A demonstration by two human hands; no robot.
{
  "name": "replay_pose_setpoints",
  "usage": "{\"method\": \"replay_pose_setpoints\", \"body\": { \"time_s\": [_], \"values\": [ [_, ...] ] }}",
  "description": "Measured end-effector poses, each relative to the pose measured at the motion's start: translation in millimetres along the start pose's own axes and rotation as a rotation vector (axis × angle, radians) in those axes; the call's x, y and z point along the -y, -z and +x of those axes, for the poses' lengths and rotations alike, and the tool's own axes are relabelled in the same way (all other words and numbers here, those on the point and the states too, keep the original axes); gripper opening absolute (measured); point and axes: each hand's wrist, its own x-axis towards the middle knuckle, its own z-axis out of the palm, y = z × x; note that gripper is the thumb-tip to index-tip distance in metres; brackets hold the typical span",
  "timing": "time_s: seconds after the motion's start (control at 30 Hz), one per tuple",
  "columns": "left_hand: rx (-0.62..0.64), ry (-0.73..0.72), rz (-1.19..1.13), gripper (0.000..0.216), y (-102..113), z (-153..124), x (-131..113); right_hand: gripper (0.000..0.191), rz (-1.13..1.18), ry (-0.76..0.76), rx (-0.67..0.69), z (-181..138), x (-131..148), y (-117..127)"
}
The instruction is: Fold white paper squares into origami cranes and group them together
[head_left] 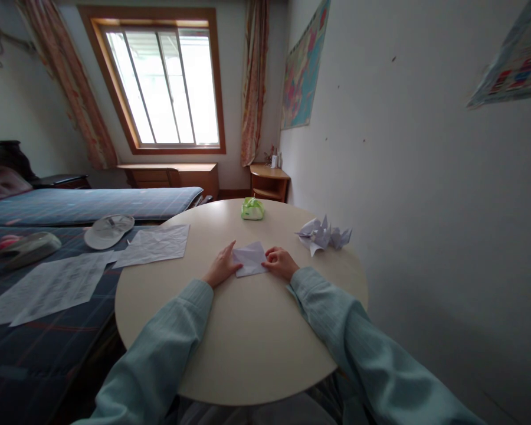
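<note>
A small folded sheet of white paper is held between my two hands, just above or on the round cream table. My left hand grips its left edge, the thumb on the near side and the fingers behind. At the right edge, my right hand pinches the paper between thumb and curled fingers. Several folded white paper shapes sit in a cluster beyond my right hand. Farther back stands a green and white tissue pack.
Left of the table, a bed with a dark plaid cover carries printed sheets and a white cap. One creased sheet overlaps the table's left edge. The white wall runs close along the right side.
</note>
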Motion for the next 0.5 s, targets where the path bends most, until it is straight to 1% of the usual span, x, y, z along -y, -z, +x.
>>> {"method": "replay_pose_setpoints", "body": {
  "time_s": [0.07,0.17,0.4,0.5],
  "values": [
    [0.03,-0.036,0.036,0.067,-0.1,0.9,2.0,0.021,-0.002,0.005,-0.001,-0.2,0.1,0.2],
    [0.088,-0.046,0.066,0.058,0.5,1.2,2.4,0.021,-0.011,0.01,-0.005,-0.3,0.8,0.6],
    [0.144,-0.039,0.121,0.049,5.1,-0.3,-5.7,0.022,-0.053,0.008,-0.007,-1.1,4.0,2.9],
    [0.149,-0.053,0.12,0.045,6.6,-0.6,-8.6,0.016,-0.049,0.025,-0.015,-1.2,4.3,3.6]
  ]
}}
